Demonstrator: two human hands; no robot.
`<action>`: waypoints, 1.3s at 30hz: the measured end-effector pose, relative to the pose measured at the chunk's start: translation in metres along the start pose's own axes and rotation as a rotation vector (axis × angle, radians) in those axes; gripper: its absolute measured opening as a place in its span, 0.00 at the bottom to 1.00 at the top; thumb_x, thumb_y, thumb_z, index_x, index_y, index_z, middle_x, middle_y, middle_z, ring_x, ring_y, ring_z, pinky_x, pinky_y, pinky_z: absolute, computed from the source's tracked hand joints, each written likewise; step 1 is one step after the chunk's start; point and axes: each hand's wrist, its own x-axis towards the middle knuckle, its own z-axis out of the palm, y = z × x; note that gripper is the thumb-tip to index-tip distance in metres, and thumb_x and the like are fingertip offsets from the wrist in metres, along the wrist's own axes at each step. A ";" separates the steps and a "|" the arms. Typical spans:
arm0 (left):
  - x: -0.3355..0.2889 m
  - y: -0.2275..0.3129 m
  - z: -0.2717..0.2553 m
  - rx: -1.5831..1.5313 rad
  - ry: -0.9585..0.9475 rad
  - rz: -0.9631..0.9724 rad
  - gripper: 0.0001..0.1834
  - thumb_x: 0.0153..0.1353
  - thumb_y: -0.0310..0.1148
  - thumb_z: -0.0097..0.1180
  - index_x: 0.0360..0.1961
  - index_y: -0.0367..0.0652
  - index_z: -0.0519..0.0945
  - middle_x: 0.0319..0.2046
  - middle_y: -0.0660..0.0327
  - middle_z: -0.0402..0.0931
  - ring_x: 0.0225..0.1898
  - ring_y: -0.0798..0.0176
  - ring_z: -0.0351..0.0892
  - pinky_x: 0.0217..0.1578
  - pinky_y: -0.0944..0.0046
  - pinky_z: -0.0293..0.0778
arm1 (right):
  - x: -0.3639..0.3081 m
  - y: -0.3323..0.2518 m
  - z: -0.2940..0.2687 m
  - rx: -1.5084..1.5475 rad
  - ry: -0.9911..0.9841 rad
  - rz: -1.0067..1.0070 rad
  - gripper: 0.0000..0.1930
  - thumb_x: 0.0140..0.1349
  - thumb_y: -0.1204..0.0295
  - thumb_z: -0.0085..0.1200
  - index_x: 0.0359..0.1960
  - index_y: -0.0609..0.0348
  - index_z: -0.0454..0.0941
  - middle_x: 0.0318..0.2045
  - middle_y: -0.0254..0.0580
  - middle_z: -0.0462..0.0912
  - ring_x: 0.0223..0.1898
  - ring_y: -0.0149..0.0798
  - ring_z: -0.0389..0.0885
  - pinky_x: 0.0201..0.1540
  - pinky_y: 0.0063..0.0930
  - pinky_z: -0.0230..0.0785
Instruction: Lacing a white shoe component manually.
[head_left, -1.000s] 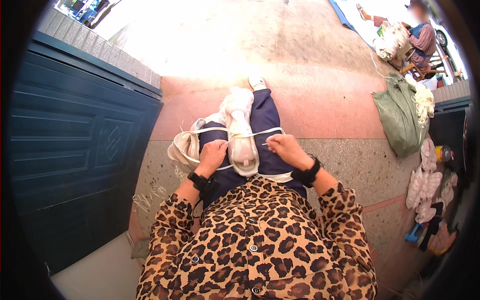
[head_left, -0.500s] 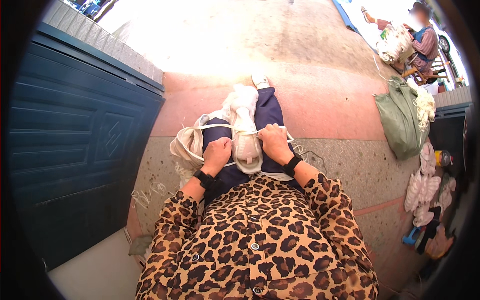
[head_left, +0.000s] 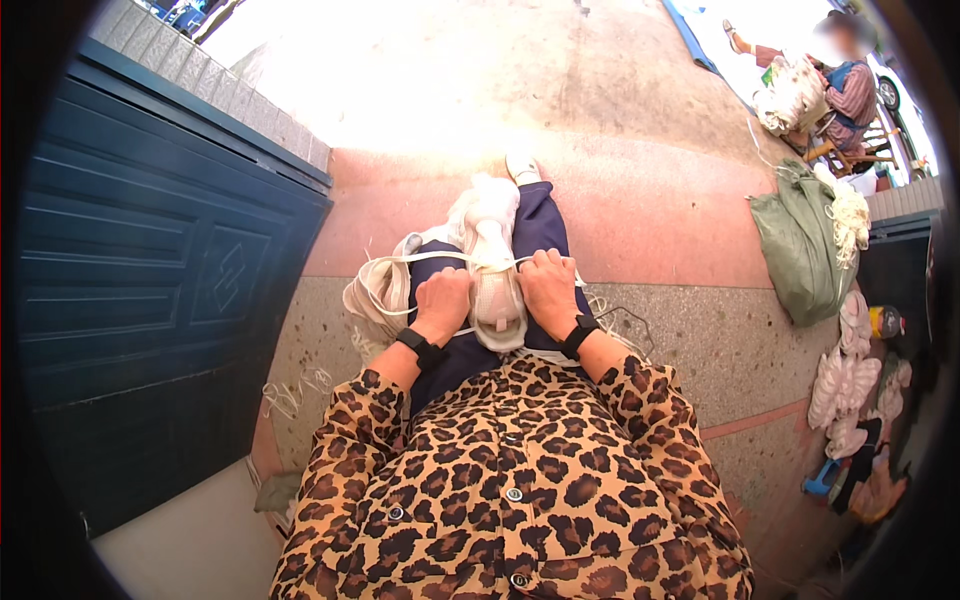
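A pale white shoe upper point(head_left: 496, 310) with a mesh surface lies lengthwise on my lap, between my thighs in dark blue trousers. A flat white lace point(head_left: 428, 256) runs across it and loops out on the left. My left hand point(head_left: 443, 303) is closed at the upper's left side, its fingers on the lace. On the opposite side my right hand point(head_left: 549, 290) is closed too, pinching the lace beside the upper's edge. My fingertips are partly hidden by the backs of my hands. More white uppers and laces point(head_left: 375, 290) are heaped over my left thigh.
A dark blue panelled door point(head_left: 170, 260) stands close on my left. To the right are a green sack point(head_left: 800, 240), bundled white uppers point(head_left: 845, 385) and a bottle point(head_left: 886, 322). Another person point(head_left: 850, 95) sits at the far right with a white bundle. Loose laces point(head_left: 298, 392) lie on the floor.
My left hand has moved slightly up and right, closer against the upper. My right hand stays near its place, turned a little. The upper has barely shifted.
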 end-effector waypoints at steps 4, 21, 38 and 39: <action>-0.012 0.011 0.000 0.080 0.214 0.013 0.11 0.47 0.40 0.57 0.22 0.43 0.76 0.24 0.61 0.72 0.35 0.59 0.65 0.34 0.58 0.58 | -0.004 -0.008 -0.005 -0.089 -0.042 -0.024 0.06 0.46 0.69 0.50 0.19 0.55 0.77 0.26 0.37 0.73 0.35 0.37 0.68 0.37 0.34 0.53; 0.061 0.029 0.007 -0.300 0.138 0.184 0.13 0.52 0.27 0.49 0.39 0.34 0.75 0.25 0.49 0.76 0.21 0.53 0.75 0.25 0.57 0.71 | -0.011 0.010 0.010 0.324 -0.064 0.088 0.07 0.52 0.72 0.47 0.27 0.59 0.77 0.29 0.43 0.74 0.36 0.43 0.70 0.37 0.37 0.59; 0.096 0.032 -0.034 -1.184 -0.500 -0.298 0.30 0.45 0.25 0.61 0.51 0.31 0.63 0.17 0.63 0.69 0.10 0.75 0.63 0.08 0.75 0.56 | 0.015 0.016 -0.015 -0.003 -0.119 -0.444 0.05 0.47 0.72 0.48 0.25 0.53 0.75 0.27 0.36 0.70 0.33 0.37 0.66 0.36 0.31 0.53; 0.095 0.032 -0.031 -1.187 -0.499 -0.301 0.30 0.45 0.25 0.61 0.51 0.31 0.63 0.17 0.63 0.69 0.10 0.75 0.63 0.08 0.75 0.56 | 0.021 0.009 -0.043 0.101 0.062 -0.384 0.05 0.47 0.73 0.48 0.26 0.52 0.74 0.26 0.36 0.69 0.32 0.37 0.66 0.36 0.31 0.54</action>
